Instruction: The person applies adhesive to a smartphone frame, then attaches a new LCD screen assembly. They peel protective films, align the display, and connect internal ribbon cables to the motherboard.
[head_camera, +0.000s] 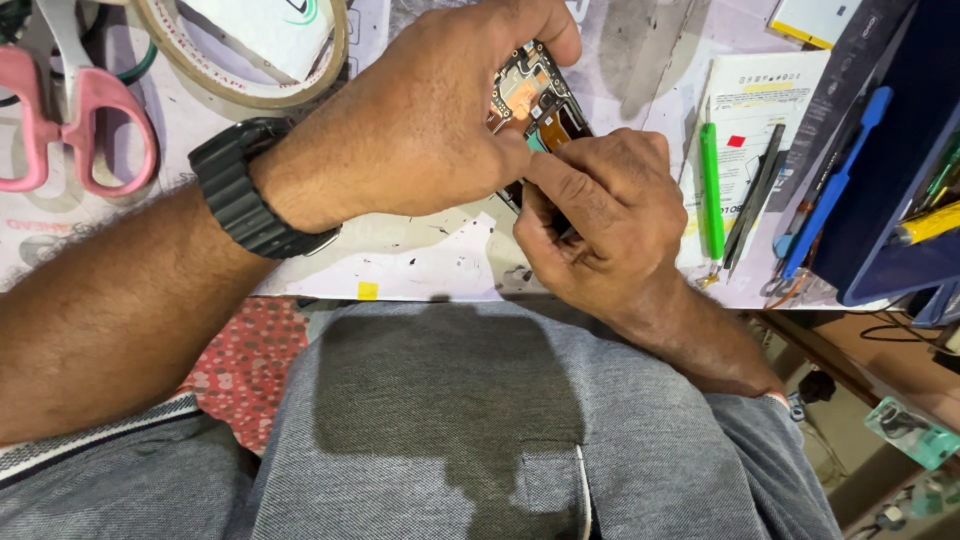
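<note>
An opened phone (535, 100) with its circuit board and copper-coloured parts exposed lies on the worktable (420, 255). My left hand (420, 120), with a black wristwatch (245, 190) on the wrist, grips the phone's upper end from the left. My right hand (600, 215) covers the phone's lower half, fingers curled and pinched against its inside beside my left thumb. What the right fingertips pinch is hidden.
Pink-handled scissors (85, 120) and a roll of tape (250, 60) lie at the back left. A green-handled tool (711, 190), dark tweezers (755, 195) and a blue pry tool (830, 185) lie to the right on white paper, beside a dark blue tray (900, 220).
</note>
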